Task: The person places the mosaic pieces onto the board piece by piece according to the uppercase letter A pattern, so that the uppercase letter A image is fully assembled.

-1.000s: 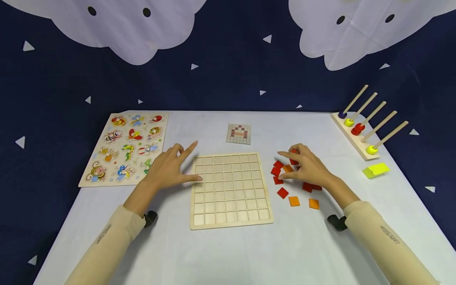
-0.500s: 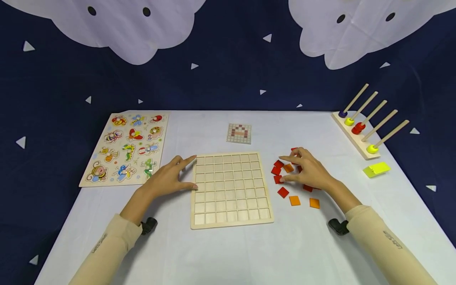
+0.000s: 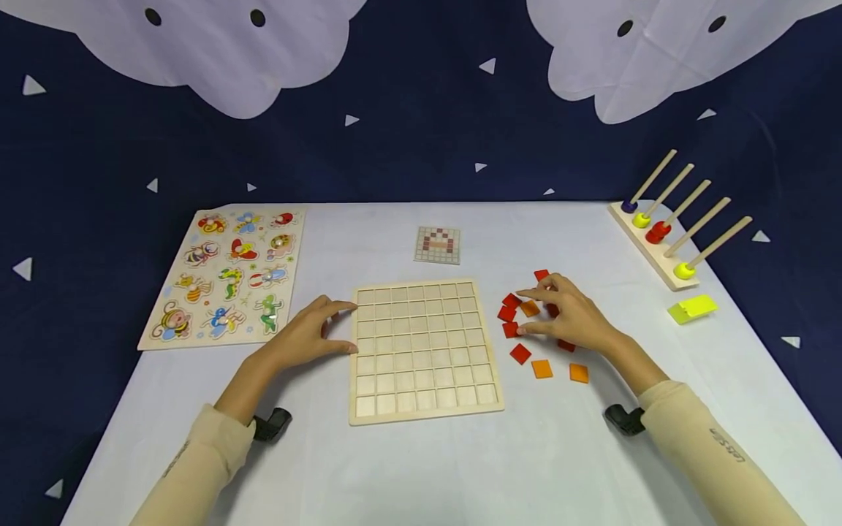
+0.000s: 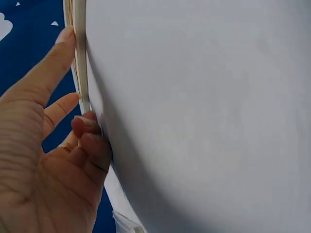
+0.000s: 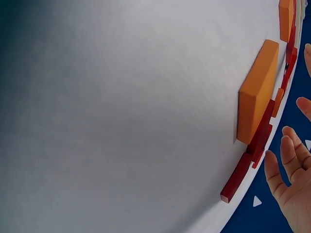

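Observation:
A light wooden grid board (image 3: 424,358) lies flat on the white table. My left hand (image 3: 308,337) is at its left side, thumb and index finger apart, their tips at the board's edge. In the left wrist view the thumb reaches the edge of the board (image 4: 81,53), and the other fingers bend loosely. To the right of the board, several red square tiles (image 3: 520,354) and orange tiles (image 3: 542,369) lie scattered. Over them hovers my right hand (image 3: 569,314), thumb and index finger spread with no tile visibly held; it covers part of the pile.
Behind the board lies a small pattern card (image 3: 437,245). An insect puzzle board (image 3: 220,281) is at the left. On the far right stand a wooden peg rack (image 3: 651,247) with coloured beads and a yellow block (image 3: 692,309).
My left hand has drawn back from above the board's left part to its left edge, fingers lower. The right hand has shifted only slightly over the tiles. The head view has turned a little.

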A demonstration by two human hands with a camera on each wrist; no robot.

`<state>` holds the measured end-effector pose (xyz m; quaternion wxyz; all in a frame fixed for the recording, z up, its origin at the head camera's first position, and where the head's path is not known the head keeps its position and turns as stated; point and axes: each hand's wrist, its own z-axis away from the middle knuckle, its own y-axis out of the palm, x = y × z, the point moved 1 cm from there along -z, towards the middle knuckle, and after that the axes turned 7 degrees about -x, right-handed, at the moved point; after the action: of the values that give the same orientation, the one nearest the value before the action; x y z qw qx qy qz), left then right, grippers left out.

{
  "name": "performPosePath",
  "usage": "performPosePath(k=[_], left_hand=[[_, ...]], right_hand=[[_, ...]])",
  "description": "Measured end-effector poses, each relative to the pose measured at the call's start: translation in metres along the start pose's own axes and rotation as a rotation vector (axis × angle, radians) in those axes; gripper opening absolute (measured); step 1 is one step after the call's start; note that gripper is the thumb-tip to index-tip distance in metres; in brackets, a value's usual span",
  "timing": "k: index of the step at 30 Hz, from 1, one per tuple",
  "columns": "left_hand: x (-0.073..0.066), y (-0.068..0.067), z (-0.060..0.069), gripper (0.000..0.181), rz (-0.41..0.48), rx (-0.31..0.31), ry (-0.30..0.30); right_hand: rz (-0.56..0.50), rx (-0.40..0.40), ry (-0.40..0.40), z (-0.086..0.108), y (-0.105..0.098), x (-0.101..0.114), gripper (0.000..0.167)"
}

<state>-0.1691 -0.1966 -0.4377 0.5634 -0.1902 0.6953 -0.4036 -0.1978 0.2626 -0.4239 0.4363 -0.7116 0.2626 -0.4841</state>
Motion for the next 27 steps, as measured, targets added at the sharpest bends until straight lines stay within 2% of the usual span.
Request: performPosePath(k=[4, 12, 22, 27], left_hand=[[0.001, 0.003, -0.002, 0.076, 0.026, -0.017, 0.012], [0.008, 0.006, 0.000, 0.076, 0.033, -0.025, -0.017], [0.008, 0.005, 0.001, 0.076, 0.045, -0.020, -0.027], [0.008, 0.005, 0.001, 0.076, 0.053, -0.015, -0.032]], right_hand=[[-0.008, -0.006, 0.016, 0.002, -0.002, -0.001, 0.066], [-0.031, 0.005, 0.030, 0.000, 0.001, 0.003, 0.052], [-0.013, -0.003, -0.013, -0.008, 0.010, 0.017, 0.034], [0.000, -0.025, -0.038, -0.012, 0.014, 0.021, 0.034]])
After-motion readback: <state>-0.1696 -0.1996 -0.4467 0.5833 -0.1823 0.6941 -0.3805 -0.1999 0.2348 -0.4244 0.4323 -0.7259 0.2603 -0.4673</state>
